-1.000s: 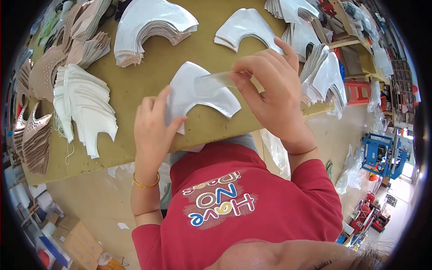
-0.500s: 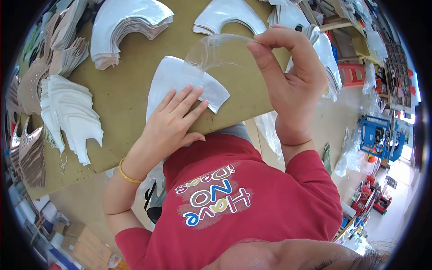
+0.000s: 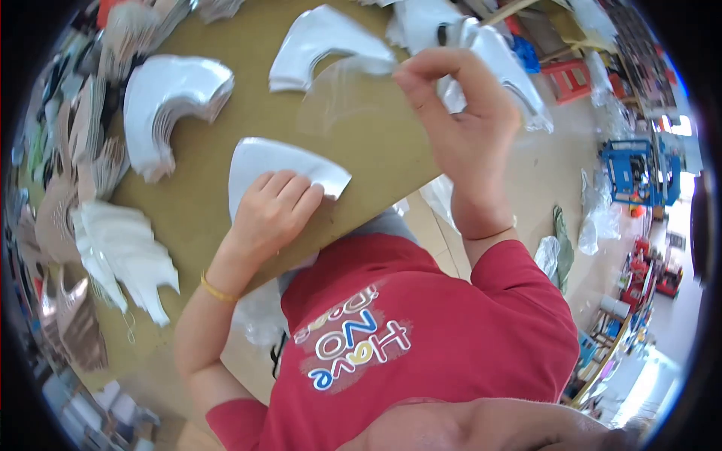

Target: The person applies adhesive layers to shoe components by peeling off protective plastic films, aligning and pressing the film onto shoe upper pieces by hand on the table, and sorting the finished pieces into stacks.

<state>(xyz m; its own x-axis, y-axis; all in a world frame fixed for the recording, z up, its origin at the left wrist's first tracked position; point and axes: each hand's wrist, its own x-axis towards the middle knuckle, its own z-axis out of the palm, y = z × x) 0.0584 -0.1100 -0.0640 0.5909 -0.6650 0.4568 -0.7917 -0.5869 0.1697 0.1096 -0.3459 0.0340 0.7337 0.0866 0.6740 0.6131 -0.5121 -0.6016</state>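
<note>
"Changed?"
"Film (image 3: 331,98) lifted clear of white piece (image 3: 259,161), so they're apart now."
"Hands?"
"Right hand (image 3: 474,128) pinches film; left hand (image 3: 274,207) curls over piece on table (image 3: 383,154), grip unclear."

A clear, curved film (image 3: 331,94) hangs near a white piece (image 3: 252,167).
</note>
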